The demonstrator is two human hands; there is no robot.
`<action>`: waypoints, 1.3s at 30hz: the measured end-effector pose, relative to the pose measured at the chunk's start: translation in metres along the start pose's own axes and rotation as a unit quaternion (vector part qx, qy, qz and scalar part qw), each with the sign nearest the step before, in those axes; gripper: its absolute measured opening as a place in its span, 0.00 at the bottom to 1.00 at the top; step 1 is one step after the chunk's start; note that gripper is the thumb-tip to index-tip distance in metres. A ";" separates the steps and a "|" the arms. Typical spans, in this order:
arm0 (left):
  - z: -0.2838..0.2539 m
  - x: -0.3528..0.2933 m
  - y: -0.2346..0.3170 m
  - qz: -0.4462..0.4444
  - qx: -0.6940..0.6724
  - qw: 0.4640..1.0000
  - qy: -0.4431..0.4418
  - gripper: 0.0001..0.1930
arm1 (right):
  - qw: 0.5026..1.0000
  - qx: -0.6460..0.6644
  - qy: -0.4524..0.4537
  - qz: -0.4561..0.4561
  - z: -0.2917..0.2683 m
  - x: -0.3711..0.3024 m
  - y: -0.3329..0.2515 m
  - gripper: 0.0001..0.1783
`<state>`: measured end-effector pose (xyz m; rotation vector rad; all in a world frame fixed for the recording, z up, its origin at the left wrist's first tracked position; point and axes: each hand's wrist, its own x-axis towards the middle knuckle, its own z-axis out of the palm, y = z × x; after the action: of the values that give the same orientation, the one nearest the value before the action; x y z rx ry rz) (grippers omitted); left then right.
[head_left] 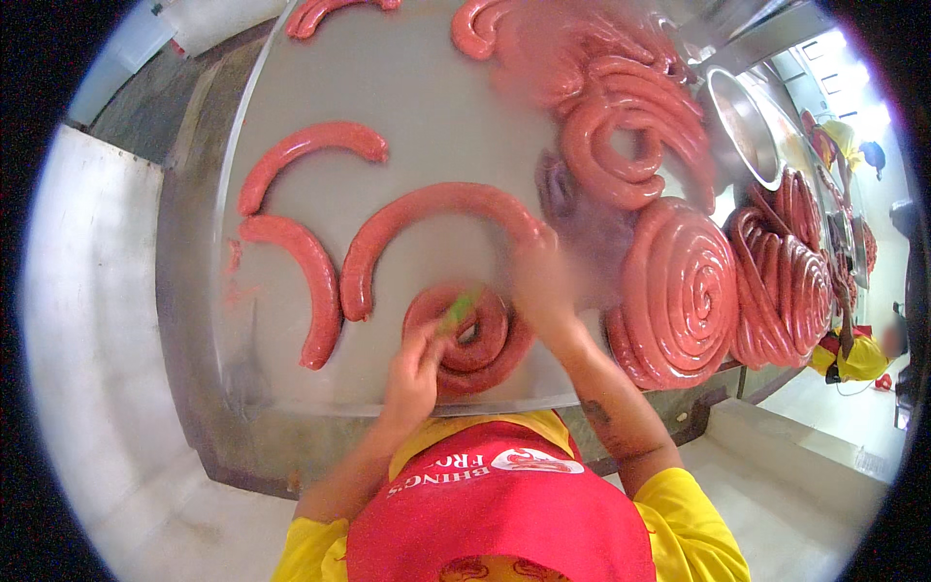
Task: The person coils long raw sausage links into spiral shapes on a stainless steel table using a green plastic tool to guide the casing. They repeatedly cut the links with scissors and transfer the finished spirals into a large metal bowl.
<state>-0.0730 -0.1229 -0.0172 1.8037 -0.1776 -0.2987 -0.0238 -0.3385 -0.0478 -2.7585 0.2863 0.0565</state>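
A long raw sausage (427, 206) arches across the metal table in front of me. My right hand (545, 281), blurred, closes around it where the arch bends down at its right end. Just below, a loose sausage coil (475, 373) lies near the table's front edge. My left hand (415, 373) is at the left side of this coil, fingers pinched on a small green object (462, 308) over its middle; blur hides what kind it is. Two cut sausage lengths, one curved upper piece (310, 150) and one lower piece (305, 281), lie to the left.
A large spiral sausage coil (684, 291) lies to my right, beside more piled sausage (781, 281). Further sausage loops (621, 131) sit behind, next to a round metal bowl (742, 126). The metal table's (320, 82) rim runs along the left. Other people (858, 354) are at far right.
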 end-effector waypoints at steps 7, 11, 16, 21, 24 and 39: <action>-0.027 0.130 0.019 0.250 0.379 0.891 -0.014 0.18 | 0.981 -0.003 0.180 -0.077 -0.019 -0.020 -0.035 0.18; -0.027 0.176 0.038 0.278 0.342 0.874 -0.206 0.20 | 0.967 0.053 0.232 -0.086 -0.020 -0.019 -0.030 0.15; -0.010 0.188 0.041 0.068 -0.021 0.928 -0.366 0.20 | 0.960 0.248 0.128 0.026 -0.027 -0.016 -0.027 0.13; 0.059 0.170 0.075 0.077 0.181 0.956 -0.216 0.18 | 0.980 0.170 0.082 -0.066 -0.019 -0.013 -0.017 0.08; 0.053 0.204 0.084 0.034 0.119 0.977 -0.174 0.18 | 0.983 0.146 0.070 -0.085 -0.016 -0.011 -0.013 0.08; -0.105 0.279 0.131 -0.016 -0.130 0.987 -0.093 0.13 | 0.964 0.262 -0.015 -0.043 0.002 -0.010 -0.001 0.17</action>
<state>0.2287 -0.1355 0.1034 1.5213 -0.2306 -0.4913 -0.0335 -0.3344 -0.0487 -2.2376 0.1459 -0.0003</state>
